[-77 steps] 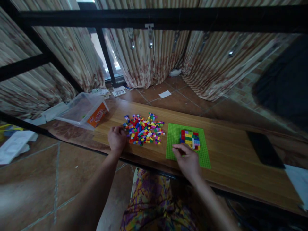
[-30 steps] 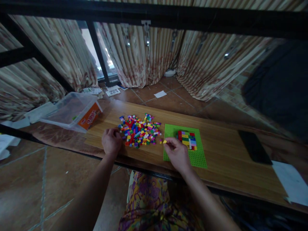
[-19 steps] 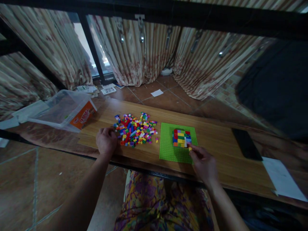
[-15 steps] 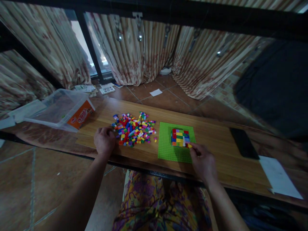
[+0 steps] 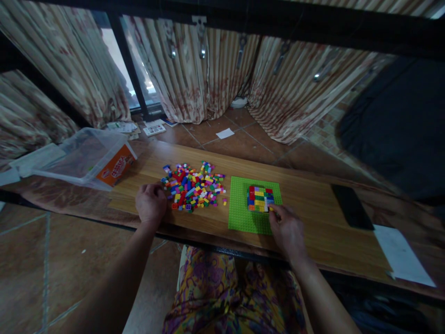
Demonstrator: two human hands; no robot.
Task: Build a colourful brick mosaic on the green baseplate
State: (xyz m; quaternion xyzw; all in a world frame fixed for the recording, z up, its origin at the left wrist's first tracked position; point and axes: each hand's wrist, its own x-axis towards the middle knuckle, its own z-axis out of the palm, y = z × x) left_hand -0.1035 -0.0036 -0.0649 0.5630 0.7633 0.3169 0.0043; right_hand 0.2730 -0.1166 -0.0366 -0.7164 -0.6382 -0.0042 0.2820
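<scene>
A green baseplate point(image 5: 243, 213) lies on the wooden table point(image 5: 313, 208) and carries a small block of stacked coloured bricks point(image 5: 260, 198). My right hand point(image 5: 287, 230) rests at the block's near right corner, fingers pinched on a small yellow brick pressed against the block. A heap of loose coloured bricks point(image 5: 193, 184) lies to the left of the plate. My left hand point(image 5: 150, 203) sits curled on the table at the heap's near left edge; whatever its fingers hold is hidden.
A clear plastic tub with an orange label point(image 5: 93, 157) lies tipped at the table's left end. A black phone point(image 5: 352, 212) and a white sheet point(image 5: 403, 262) lie at the right. A black metal frame and curtains stand behind.
My right hand picked a yellow brick from beside the heap, carried it right across the baseplate, and now presses it at the brick block's near right corner. My left hand stayed put.
</scene>
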